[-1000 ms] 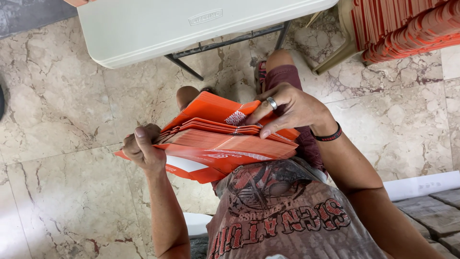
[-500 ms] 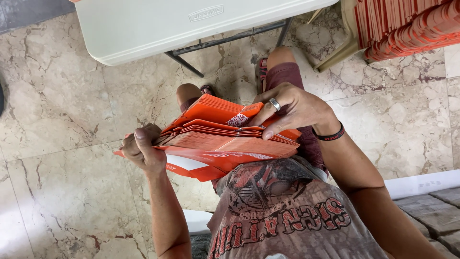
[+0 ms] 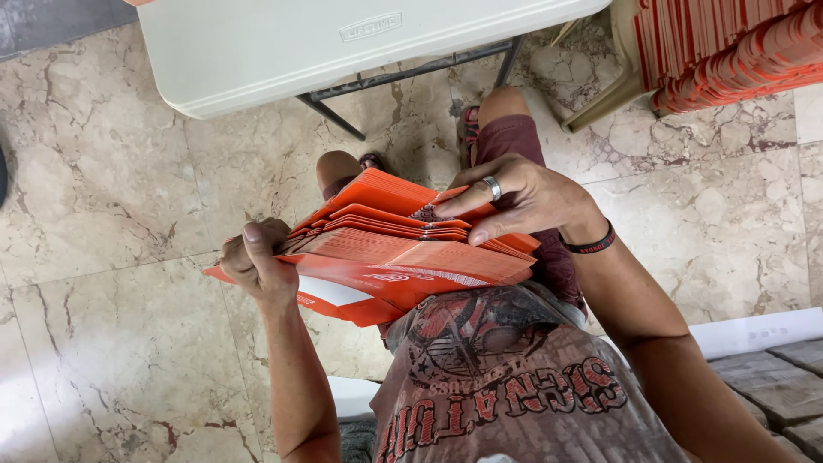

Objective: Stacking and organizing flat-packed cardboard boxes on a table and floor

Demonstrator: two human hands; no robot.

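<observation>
A thick stack of flat orange card sleeves [image 3: 386, 249] rests over my lap. My left hand [image 3: 255, 260] grips the stack's left end, thumb on top. My right hand [image 3: 514, 201], with a silver ring and a dark wristband, lies on the upper sheets at the right end, its fingers spreading the top few sleeves apart. The stack fans open slightly under those fingers. I am seated, in a grey printed shirt and maroon shorts.
A white folding table [image 3: 343, 43] stands just ahead of my knees. At the upper right a chair holds big piles of more orange sleeves [image 3: 729, 51]. The floor is beige marble tile [image 3: 111, 189]. A white board [image 3: 754, 330] lies at the right.
The fingers of my right hand have shifted a little over the top sleeves; the stack and my left hand stay almost where they were.
</observation>
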